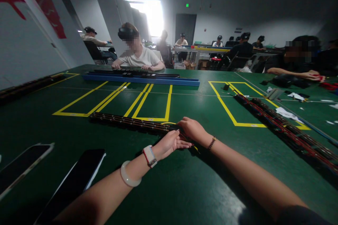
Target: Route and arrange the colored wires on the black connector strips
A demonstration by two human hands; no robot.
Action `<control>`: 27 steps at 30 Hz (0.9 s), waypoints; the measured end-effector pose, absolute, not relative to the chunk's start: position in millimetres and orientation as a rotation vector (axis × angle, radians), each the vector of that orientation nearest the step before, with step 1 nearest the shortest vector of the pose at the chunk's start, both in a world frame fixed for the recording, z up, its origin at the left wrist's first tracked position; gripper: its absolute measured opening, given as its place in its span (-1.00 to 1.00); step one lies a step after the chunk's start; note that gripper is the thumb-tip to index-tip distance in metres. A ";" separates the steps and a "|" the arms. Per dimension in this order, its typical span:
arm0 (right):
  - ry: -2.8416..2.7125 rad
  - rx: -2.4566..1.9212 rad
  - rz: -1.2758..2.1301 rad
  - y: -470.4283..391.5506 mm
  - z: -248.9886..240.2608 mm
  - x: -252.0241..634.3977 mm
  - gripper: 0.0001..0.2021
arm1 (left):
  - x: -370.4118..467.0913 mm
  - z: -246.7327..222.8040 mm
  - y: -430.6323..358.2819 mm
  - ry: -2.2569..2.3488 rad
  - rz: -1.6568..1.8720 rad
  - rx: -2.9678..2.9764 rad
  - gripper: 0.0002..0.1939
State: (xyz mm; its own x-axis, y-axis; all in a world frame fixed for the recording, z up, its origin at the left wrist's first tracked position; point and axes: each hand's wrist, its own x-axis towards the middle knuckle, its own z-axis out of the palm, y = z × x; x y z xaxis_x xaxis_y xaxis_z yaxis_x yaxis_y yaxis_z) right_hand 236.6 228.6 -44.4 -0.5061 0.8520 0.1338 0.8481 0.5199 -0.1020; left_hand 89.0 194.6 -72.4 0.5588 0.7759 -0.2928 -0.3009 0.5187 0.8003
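Note:
A long, narrow dark strip with thin copper-coloured lines along it (129, 121) lies across the green table in front of me. At its right end, my left hand (169, 144) is turned partly palm up, with the thumb above and the fingers stretched below the strip's wires. My right hand (194, 130) is curled over the same end from the right, its fingertips mostly hidden. A short yellow wire end (195, 148) pokes out beyond my left fingertips. Exactly what the right fingers pinch is too dark to make out.
Two phones, a black one (79, 172) and another (23, 161), lie at the left front. A blue channel (142, 79) stands before a seated person (139, 51). Wired strips (285, 130) lie at right beside yellow tape outlines (227, 109) and paper scraps (286, 113).

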 end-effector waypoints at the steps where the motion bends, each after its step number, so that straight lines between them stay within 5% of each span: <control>1: -2.590 -1.439 0.063 229.0 -45.8 236.7 -0.78 | 89.1 -72.6 195.1 0.713 0.711 0.773 -0.80; 7: -2.555 -1.322 0.203 226.9 -48.5 234.8 -0.74 | 90.0 -66.9 194.2 0.704 0.713 0.775 -0.80; 21: -2.571 -1.335 -0.108 235.7 -58.1 244.3 -0.76 | 89.9 -56.4 188.3 0.753 0.711 0.722 -0.69; 27: -2.535 -1.296 0.113 236.8 -39.4 245.3 -0.81 | 89.1 -61.8 189.3 0.735 0.731 0.732 -0.75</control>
